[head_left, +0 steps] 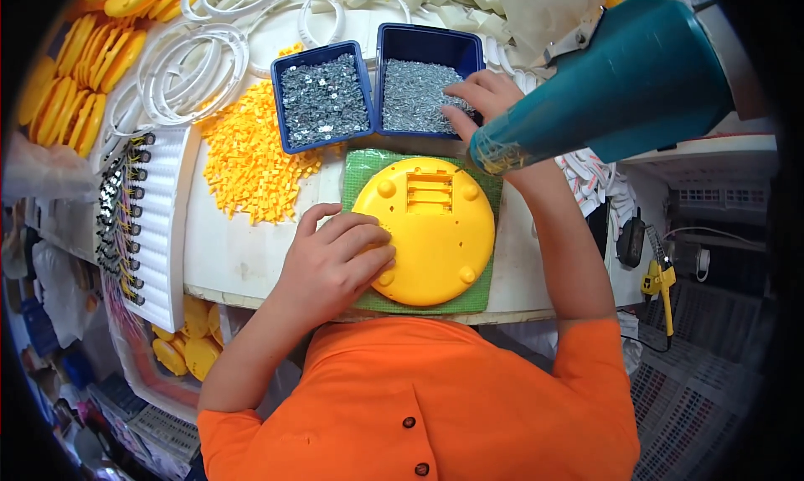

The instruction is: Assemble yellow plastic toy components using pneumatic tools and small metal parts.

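Note:
A round yellow plastic housing (431, 259) lies on a green mat (479, 301), its battery compartment facing up. My left hand (337, 255) grips the housing's left side, with bent fingers over the rim. Beyond it, my right hand (481, 100) reaches over a blue bin of small silver screws (414, 87); thumb and forefinger are apart, and I see nothing between them. A teal tapered tool body (603, 87) hangs over my right wrist, its narrow end near the housing's upper right edge, and hides part of that hand.
Left of the screws stands a blue bin of small metal parts (325, 100). Small yellow pieces (255, 158) are heaped beside it. White rings (193, 74), yellow discs (92, 54) and a white rack with wired parts (155, 221) fill the left. A yellow-handled tool (660, 284) hangs at right.

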Motion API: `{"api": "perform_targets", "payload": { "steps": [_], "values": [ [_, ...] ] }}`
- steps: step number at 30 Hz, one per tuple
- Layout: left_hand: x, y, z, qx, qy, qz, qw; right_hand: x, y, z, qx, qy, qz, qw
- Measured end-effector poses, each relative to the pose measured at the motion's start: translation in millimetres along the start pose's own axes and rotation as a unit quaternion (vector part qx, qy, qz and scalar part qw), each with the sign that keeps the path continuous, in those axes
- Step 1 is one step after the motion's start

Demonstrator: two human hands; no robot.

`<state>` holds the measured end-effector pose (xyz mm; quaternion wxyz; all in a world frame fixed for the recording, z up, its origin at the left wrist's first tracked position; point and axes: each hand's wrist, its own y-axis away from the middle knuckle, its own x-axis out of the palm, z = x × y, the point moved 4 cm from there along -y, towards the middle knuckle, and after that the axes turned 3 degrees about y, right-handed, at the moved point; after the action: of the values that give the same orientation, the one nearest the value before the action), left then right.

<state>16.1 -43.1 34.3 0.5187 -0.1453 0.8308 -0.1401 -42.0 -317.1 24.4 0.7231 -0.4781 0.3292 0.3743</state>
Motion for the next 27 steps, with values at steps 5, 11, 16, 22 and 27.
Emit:
{"api": "perform_targets", "payload": {
  "steps": [5,11,16,22,27],
  "values": [
    [-14.5,-9.4,15.9,-0.026,0.105,0.019,0.994,24.7,-12.5,-15.1,0.037,-0.092,0.083,0.992],
    [-19.2,-65.1,52.4,0.001,0.083,-0.062,0.995,21.0,-9.6,-22.4,0.018,-0.09,0.046,0.995],
    [1.2,-103.6,71.6,-0.006,0.035,-0.102,0.994,8.0,-8.1,-11.2,0.034,-0.137,0.043,0.989],
    [35.2,-136.6,96.6,-0.018,-0.109,-0.116,0.987,4.3,-7.3,-6.0,-0.009,-0.058,0.007,0.998],
    [35.5,-136.1,100.0,-0.029,-0.118,-0.064,0.991,-4.4,5.2,-8.0,0.073,-0.042,0.014,0.996]
  ]
}}
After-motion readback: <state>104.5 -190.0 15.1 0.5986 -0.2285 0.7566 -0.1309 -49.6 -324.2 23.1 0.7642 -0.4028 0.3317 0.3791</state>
